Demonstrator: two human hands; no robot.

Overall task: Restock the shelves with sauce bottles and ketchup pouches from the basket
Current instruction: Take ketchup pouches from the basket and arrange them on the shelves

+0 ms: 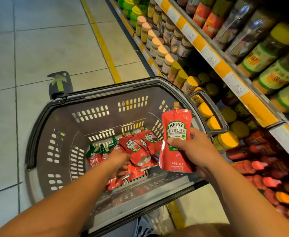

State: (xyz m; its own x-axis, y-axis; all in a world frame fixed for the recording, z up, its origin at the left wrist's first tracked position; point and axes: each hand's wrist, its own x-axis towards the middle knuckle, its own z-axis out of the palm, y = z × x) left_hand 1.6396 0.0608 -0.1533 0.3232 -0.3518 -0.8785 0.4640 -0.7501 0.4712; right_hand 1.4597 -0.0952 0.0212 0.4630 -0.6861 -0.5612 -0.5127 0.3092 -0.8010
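Head view: a ketchup pouch [175, 139] was pinched upright in the right hand [190, 149] beside the basket [42, 134], label readable for shelving; the left hand [120, 159] was reached inside, its grip hidden.

Ketchup pouches, basket, shelves: one pouch out, rest in basket.
Red Heinz pouch [176, 139] upright, spout up, label facing camera, above the right rim of the grey slotted basket [58, 127]. Remaining red pouches [136, 149] lie heaped on the basket floor. Shelves [225, 65] at right, stocked with jars.
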